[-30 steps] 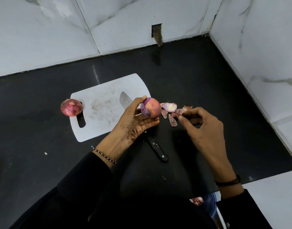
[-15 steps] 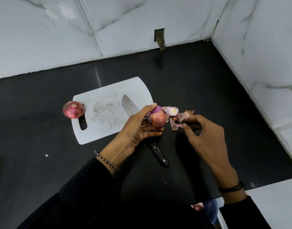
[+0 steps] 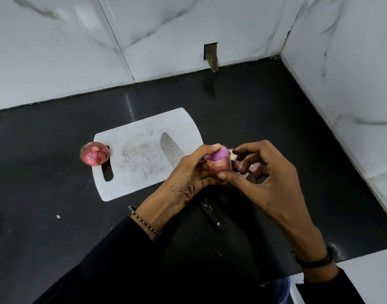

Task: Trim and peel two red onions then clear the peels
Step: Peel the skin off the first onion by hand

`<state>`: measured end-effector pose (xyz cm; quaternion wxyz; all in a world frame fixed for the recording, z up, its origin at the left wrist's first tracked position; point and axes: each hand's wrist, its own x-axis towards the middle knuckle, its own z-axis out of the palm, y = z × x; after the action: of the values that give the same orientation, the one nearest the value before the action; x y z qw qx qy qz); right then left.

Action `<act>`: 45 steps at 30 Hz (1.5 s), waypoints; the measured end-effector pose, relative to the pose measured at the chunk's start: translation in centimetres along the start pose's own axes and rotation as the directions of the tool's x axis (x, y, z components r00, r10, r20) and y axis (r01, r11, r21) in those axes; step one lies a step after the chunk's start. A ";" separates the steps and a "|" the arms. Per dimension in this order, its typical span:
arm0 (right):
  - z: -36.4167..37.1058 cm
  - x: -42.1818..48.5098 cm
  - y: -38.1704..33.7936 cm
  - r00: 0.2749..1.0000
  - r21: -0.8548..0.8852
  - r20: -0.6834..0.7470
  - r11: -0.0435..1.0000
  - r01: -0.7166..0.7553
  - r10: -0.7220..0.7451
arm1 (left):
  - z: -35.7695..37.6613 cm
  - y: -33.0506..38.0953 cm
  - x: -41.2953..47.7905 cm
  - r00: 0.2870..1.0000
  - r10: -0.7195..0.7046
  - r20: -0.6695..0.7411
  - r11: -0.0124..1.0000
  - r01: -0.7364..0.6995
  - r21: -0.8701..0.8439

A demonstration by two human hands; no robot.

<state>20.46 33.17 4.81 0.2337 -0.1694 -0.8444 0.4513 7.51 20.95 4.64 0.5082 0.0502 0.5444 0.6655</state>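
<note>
Head view: left hand (image 3: 188, 172) grips half-peeled red onion (image 3: 218, 160), thumb on top, fingers under it; purple flesh bare above, dry skin on lower half. Held just off right edge of white cutting board (image 3: 140, 154). Right hand (image 3: 269, 178) curled round same onion, thumb on its lower skin, index finger by bare top. Peels (image 3: 240, 165) on black countertop (image 3: 275, 110), partly hidden behind right fingers. Unpeeled red onion (image 3: 94, 153) at board's left edge by handle slot. Knife (image 3: 170, 148): blade on board, handle toward person
</note>
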 end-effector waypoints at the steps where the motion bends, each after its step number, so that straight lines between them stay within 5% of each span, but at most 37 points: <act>1: 0.1 0.1 0.0 1.000 -0.004 0.010 1.000 0.007 -0.007 | 0.0 0.0 0.0 1.000 0.003 0.012 1.000 -0.003 -0.019; 17: 0.9 -0.6 -1.0 0.998 0.099 -0.028 0.994 0.056 -0.053 | -0.7 0.7 -0.7 0.985 0.059 0.159 0.996 -0.048 -0.073; 45: -0.1 -1.6 -1.3 0.995 0.013 -0.070 0.998 0.067 -0.066 | 2.1 1.2 -1.6 0.999 0.034 0.026 0.997 -0.036 0.068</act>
<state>21.77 31.73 5.54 0.2790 -0.1548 -0.8375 0.4435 8.82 21.34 7.23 0.5011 0.0853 0.5597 0.6545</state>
